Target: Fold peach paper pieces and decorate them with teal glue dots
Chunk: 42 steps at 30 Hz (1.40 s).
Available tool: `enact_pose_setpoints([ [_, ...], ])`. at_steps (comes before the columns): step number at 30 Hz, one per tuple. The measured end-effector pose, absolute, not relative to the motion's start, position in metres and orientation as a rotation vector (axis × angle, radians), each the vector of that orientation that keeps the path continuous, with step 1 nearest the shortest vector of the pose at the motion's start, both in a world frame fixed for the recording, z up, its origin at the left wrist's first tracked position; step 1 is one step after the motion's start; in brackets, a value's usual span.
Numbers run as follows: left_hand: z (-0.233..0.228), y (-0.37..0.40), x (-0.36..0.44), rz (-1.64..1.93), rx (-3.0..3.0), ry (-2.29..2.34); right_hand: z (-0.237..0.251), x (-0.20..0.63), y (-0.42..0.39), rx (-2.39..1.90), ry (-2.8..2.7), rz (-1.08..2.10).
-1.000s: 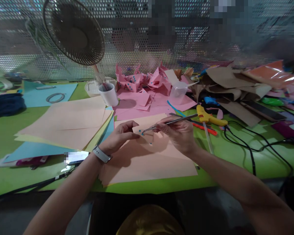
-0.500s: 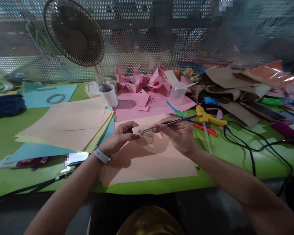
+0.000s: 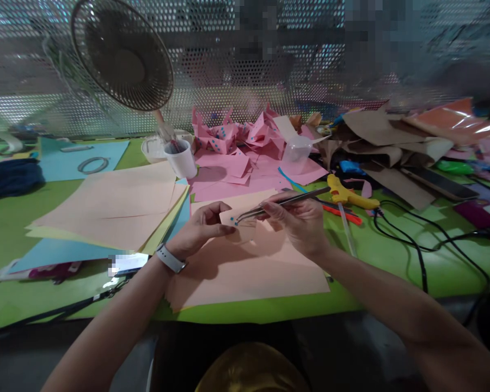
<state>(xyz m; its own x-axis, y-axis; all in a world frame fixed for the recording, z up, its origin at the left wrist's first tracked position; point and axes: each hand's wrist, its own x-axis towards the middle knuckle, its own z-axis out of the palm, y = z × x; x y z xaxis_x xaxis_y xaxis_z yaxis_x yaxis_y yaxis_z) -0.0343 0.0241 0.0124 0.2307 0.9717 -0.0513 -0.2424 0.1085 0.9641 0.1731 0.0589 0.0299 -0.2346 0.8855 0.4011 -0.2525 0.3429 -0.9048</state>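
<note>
Both forearms are bare from the elbows down, with no sleeves showing anywhere along them. The left hand (image 3: 198, 228) has a watch (image 3: 169, 258) at its wrist: a pale grey, smooth band with a slightly wider, flatter section across the top, its face too dim to read. The right hand (image 3: 300, 220) wears nothing at the wrist, and no rings can be made out on the fingers of either hand. Near the bottom edge of the view, between the arms, a rounded yellow-gold garment (image 3: 249, 370) shows in shadow
</note>
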Motion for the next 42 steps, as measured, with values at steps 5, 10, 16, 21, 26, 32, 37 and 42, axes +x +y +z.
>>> enact_pose_setpoints([
  [5, 0.0136, 0.0239, -0.0332, 1.099, 1.049, 0.864, 0.0312, 0.1733, 0.0602, -0.668, -1.38, 1.238],
  [10, 0.0154, 0.0232, -0.0329, 1.099, 1.05, 0.859, 0.0325, 0.1727, 0.0599, -0.668, -1.376, 1.256],
  [16, 0.0147, 0.0229, -0.0339, 1.094, 1.057, 0.883, 0.0325, 0.1736, 0.0586, -0.657, -1.402, 1.225],
  [21, 0.0152, 0.0228, -0.0335, 1.09, 1.064, 0.881, 0.0346, 0.1729, 0.0582, -0.607, -1.412, 1.22],
  [26, 0.0167, 0.0224, -0.033, 1.092, 1.068, 0.865, 0.034, 0.1728, 0.059, -0.603, -1.459, 1.221],
  [32, 0.0166, 0.0227, -0.0325, 1.098, 1.071, 0.882, 0.035, 0.1723, 0.0571, -0.647, -1.448, 1.198],
  [37, 0.0181, 0.0225, -0.0319, 1.094, 1.073, 0.877, 0.0352, 0.1717, 0.0566, -0.61, -1.45, 1.191],
  [42, 0.0185, 0.022, -0.0322, 1.083, 1.071, 0.889, 0.0336, 0.1731, 0.0577, -0.58, -1.436, 1.23],
])
